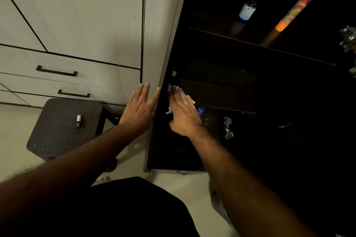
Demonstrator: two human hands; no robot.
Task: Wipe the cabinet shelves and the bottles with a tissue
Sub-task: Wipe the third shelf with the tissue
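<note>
At the cabinet's left edge, right hand lies flat inside the dark cabinet, fingers straight and together, palm pressing a white tissue against the inner side wall just above a shelf; tissue edges show past the fingertips and under the palm. Left hand is outside, fingers straight and slightly spread, flat against the pale outer side panel, holding nothing; its index finger sits just beside the cabinet's front edge, close to the right hand but separated by the wall. Just right of the right hand, below it, a blue-capped item pokes out, mostly hidden, can't tell what it is. Further right, a metal hinge on the dark interior. Well above the right hand on a higher shelf: a small dark bottle with a blue-white label, upright, and right of it a long orange tube leaning diagonally. Left of the left hand: pale drawer fronts with black handles. Below-left of it, a dark woven stool on the floor, with a small white-and-dark bottle lying on top.
</note>
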